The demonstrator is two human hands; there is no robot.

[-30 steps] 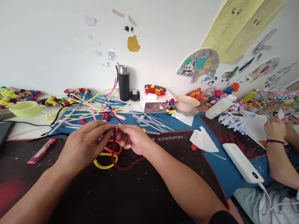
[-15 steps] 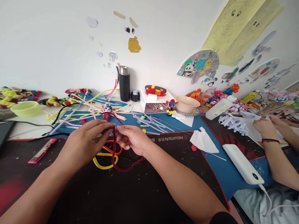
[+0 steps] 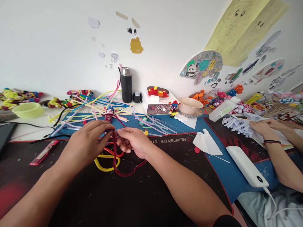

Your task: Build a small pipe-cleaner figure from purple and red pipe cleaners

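Observation:
A dark red pipe cleaner [image 3: 115, 154] hangs in a loop over the black mat, its upper part between my hands. My left hand [image 3: 86, 143] is closed with its fingertips pinched on it, just below a small pipe-cleaner figure [image 3: 108, 117] with a dark red body. Close beside, my right hand [image 3: 133, 140] pinches thumb against forefinger at the same strand; the exact grip is partly hidden. A second dark red strand runs from the figure toward the right fingertips. Under the hands lie a yellow pipe cleaner loop [image 3: 101, 168] and an orange one [image 3: 119, 153].
Loose pipe cleaners [image 3: 94, 108] spread behind the hands, near a black flask [image 3: 126, 85]. A pink box [image 3: 44, 153] lies left. Rightward are a beige bowl [image 3: 190, 105], white paper [image 3: 208, 143] and a white power bank [image 3: 246, 165]. A co-worker's hands [image 3: 262, 129] handle paper strips.
My left fingertips and the hanging dark red strand have shifted slightly left, away from the right fingertips. The co-worker's hand has moved left toward the paper strips.

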